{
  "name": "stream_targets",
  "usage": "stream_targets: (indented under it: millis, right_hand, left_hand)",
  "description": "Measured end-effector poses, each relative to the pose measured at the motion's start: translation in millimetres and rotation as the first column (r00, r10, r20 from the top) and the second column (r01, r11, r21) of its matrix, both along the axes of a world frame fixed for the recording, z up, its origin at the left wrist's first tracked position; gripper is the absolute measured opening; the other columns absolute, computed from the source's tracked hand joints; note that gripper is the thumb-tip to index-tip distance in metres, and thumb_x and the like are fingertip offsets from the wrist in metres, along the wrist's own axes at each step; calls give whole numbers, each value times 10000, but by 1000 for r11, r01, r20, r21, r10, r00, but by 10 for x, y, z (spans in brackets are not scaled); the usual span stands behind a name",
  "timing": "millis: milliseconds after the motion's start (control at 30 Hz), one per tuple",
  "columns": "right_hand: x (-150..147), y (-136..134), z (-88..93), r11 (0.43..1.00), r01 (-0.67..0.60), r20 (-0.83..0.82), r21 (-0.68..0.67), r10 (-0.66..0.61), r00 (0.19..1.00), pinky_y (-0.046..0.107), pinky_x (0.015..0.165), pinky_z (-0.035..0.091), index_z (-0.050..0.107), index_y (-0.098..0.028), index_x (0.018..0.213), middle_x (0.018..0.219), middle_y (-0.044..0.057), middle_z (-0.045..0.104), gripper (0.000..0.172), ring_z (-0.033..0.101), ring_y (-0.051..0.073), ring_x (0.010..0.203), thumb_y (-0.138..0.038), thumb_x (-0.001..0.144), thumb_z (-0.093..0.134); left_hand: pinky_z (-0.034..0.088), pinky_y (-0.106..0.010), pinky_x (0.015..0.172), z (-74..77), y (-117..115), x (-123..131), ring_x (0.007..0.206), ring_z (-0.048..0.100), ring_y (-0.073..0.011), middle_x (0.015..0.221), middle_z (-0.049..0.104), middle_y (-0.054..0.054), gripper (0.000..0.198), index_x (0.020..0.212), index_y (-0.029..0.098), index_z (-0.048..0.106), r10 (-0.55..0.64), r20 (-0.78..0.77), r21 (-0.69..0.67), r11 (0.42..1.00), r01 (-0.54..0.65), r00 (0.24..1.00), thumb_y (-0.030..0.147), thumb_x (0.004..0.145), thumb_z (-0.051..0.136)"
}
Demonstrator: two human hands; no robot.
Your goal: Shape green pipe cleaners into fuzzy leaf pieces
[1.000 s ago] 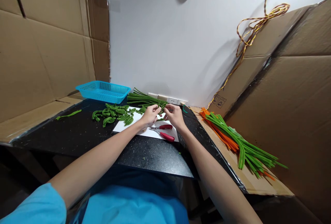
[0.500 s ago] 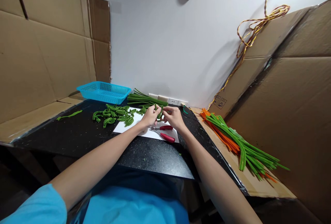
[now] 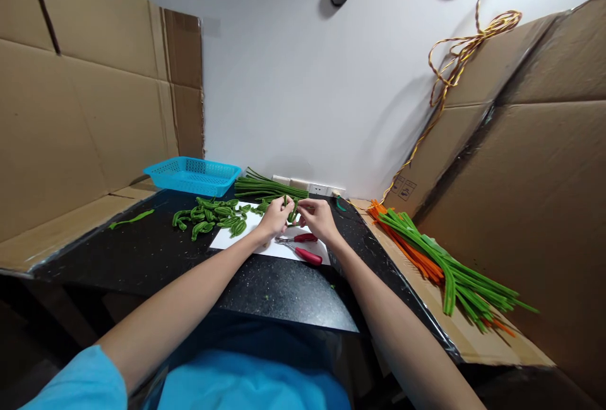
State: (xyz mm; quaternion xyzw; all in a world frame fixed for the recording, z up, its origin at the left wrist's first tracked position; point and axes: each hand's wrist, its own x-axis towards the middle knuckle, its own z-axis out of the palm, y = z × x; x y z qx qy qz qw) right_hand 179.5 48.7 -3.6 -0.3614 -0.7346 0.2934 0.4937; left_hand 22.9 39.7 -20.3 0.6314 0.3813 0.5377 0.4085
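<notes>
Between my two hands is a bent dark green pipe cleaner (image 3: 292, 213), held above a white sheet (image 3: 237, 240). My left hand (image 3: 274, 217) is closed on its left side. The fingers of my right hand (image 3: 318, 217) pinch it from the right. Just below, pliers with red handles (image 3: 308, 255) lie on the sheet with their handles spread. To the left sits a heap of bent and looped green pipe cleaner pieces (image 3: 208, 213), some resting on the sheet's edge. Behind my hands lies a bundle of straight dark green pipe cleaners (image 3: 265, 185).
A blue plastic basket (image 3: 192, 176) stands at the back left of the black table (image 3: 156, 258). One light green strip (image 3: 132, 219) lies near the left side. Light green pipe cleaners (image 3: 440, 258) and orange ones (image 3: 411, 249) rest on cardboard at right. Cardboard walls (image 3: 95, 113) flank the table.
The view has shifted slightly, so the scene sits a little lower. Both hands keep their hold on the green pipe cleaner with hardly any movement.
</notes>
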Motion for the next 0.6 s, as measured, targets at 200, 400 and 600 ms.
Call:
stream_targets:
  millis: [200, 400, 600]
  right_hand:
    - [-4, 75, -66, 997, -12, -151, -82, -1, 989, 299, 529, 610, 738, -151, 818, 688, 65, 749, 285, 700, 187, 535, -421, 742, 786]
    - [16, 119, -103, 984, -39, -278, -173, -11, 961, 349, 629, 664, 736, -146, 860, 761, 73, 782, 315, 744, 205, 618, -370, 668, 847]
    - [-1, 106, -76, 974, -45, -311, -221, -26, 950, 347, 691, 673, 769, -125, 852, 782, 92, 799, 281, 764, 213, 678, -344, 700, 858]
  left_hand:
    - [302, -161, 318, 22, -34, -21, 318, 513, -92, 560, 532, 69, 224, 830, 204, 524, 4, -61, 38, 999, -2, 998, 367, 973, 576]
    - [284, -160, 301, 11, -50, -10, 288, 516, -109, 501, 491, 89, 266, 859, 207, 531, -35, -109, 18, 999, 37, 993, 445, 959, 593]
    - [278, -166, 322, 5, -58, -14, 290, 453, -83, 519, 517, 83, 267, 871, 210, 531, -25, -91, 8, 1000, 26, 996, 451, 951, 614]
